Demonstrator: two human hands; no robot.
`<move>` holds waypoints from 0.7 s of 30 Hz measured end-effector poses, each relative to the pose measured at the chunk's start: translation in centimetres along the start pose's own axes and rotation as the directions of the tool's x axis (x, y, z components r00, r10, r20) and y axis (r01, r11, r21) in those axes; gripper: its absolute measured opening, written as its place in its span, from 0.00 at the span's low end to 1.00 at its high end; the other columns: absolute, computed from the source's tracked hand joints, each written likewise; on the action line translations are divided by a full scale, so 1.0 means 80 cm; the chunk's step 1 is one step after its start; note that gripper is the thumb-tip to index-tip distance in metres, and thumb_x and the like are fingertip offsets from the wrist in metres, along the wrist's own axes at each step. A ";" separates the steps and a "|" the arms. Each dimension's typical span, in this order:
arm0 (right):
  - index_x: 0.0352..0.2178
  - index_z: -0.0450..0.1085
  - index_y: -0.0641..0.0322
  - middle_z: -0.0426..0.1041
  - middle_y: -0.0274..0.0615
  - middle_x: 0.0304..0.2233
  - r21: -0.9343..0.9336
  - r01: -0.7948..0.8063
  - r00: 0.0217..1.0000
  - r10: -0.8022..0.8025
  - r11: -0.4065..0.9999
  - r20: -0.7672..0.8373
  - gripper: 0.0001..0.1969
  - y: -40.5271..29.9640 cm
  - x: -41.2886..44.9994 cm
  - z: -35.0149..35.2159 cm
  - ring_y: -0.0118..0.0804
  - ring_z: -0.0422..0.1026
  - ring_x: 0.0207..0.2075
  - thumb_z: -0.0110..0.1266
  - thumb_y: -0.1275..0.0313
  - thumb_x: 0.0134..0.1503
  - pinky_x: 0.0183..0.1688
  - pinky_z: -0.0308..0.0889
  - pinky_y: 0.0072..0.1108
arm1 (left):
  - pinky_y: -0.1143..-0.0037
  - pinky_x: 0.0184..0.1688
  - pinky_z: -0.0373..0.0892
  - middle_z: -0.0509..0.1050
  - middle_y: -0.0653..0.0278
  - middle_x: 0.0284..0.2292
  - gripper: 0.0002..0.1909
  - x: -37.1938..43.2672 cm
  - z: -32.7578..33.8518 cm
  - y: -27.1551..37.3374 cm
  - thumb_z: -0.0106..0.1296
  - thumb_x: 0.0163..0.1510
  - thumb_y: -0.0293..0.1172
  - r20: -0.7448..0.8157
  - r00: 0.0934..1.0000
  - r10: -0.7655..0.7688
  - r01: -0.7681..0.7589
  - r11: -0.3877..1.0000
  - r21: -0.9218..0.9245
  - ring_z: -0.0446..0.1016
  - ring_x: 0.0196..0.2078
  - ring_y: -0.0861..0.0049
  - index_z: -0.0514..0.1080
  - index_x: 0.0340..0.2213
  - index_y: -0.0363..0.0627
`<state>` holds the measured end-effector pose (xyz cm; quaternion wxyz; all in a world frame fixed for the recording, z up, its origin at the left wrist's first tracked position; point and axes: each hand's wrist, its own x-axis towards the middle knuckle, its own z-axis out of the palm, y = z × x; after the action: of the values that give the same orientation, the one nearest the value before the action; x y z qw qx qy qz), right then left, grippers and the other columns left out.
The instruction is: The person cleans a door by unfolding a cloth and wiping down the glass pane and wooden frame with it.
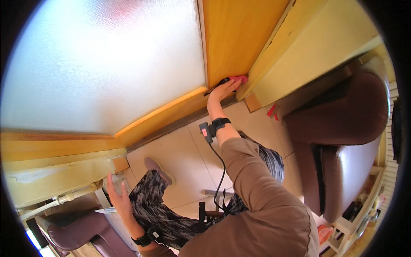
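Note:
My right hand (223,89) lies nearly flat over a pink cloth (240,79), which it holds against the lower corner of an orange-yellow wooden door (239,38). A thin black object (221,82) runs along the hand's far side; its kind is unclear, and the palm hides part of the cloth. Left of that hand is the door's large frosted glass pane (106,70). My left hand (119,195) is raised at the lower left with fingers apart and nothing in it, near a pale wall pipe (75,196).
A brown leather sofa (340,112) stands at the right, with a white shelf of small items (350,221) behind it. Another leather seat (77,228) is at lower left. Red scraps (273,111) lie on the tiled floor (179,141). A black cable (223,173) hangs from my right wrist.

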<state>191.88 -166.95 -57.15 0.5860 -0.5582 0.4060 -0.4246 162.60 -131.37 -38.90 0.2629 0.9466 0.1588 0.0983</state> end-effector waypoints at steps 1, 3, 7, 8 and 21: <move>0.59 0.44 0.67 0.42 0.55 0.61 0.035 -0.063 0.997 0.064 0.997 -0.032 0.29 0.011 0.005 0.003 0.49 0.44 0.62 0.28 0.58 0.63 0.62 0.41 0.32 | 0.69 0.58 0.52 0.60 0.56 0.55 0.26 0.001 0.000 0.000 0.46 0.53 0.26 0.019 1.000 -0.004 0.004 1.000 -0.002 0.57 0.57 0.67 0.58 0.54 0.42; 0.58 0.45 0.67 0.43 0.55 0.61 0.063 -0.131 0.989 0.135 0.989 -0.060 0.28 0.035 0.011 0.005 0.48 0.45 0.62 0.28 0.58 0.63 0.62 0.42 0.32 | 0.68 0.58 0.51 0.59 0.56 0.55 0.27 0.003 0.001 -0.001 0.45 0.53 0.25 0.033 0.999 -0.010 0.011 1.000 -0.015 0.57 0.58 0.68 0.56 0.55 0.42; 0.59 0.47 0.64 0.46 0.52 0.61 0.174 -0.296 0.952 0.305 0.939 -0.029 0.28 0.074 0.003 0.006 0.47 0.48 0.61 0.25 0.57 0.63 0.60 0.46 0.33 | 0.68 0.58 0.51 0.60 0.55 0.55 0.29 0.005 -0.001 0.012 0.45 0.52 0.23 0.009 0.999 -0.035 0.035 0.998 -0.050 0.57 0.58 0.64 0.53 0.56 0.41; 0.59 0.46 0.62 0.45 0.50 0.61 0.200 -0.364 0.929 0.370 0.910 0.005 0.28 0.080 0.001 0.005 0.46 0.48 0.61 0.23 0.57 0.63 0.60 0.46 0.33 | 0.68 0.58 0.51 0.60 0.55 0.55 0.29 0.006 -0.003 0.013 0.45 0.52 0.23 0.003 0.999 -0.047 0.047 0.998 -0.036 0.57 0.58 0.64 0.53 0.56 0.41; 0.53 0.57 0.44 0.55 0.37 0.57 0.079 -0.981 0.193 0.864 0.176 0.465 0.37 0.135 0.000 -0.026 0.50 0.54 0.54 0.26 0.35 0.49 0.49 0.49 0.52 | 0.67 0.57 0.52 0.60 0.52 0.55 0.32 0.010 0.001 0.012 0.45 0.53 0.25 0.054 0.998 0.017 -0.013 0.997 -0.074 0.57 0.57 0.64 0.48 0.58 0.42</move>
<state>190.38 -167.39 -68.07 0.8678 -0.1292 0.4765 0.0563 163.64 -131.88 -38.38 0.3010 0.9397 0.1407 0.0804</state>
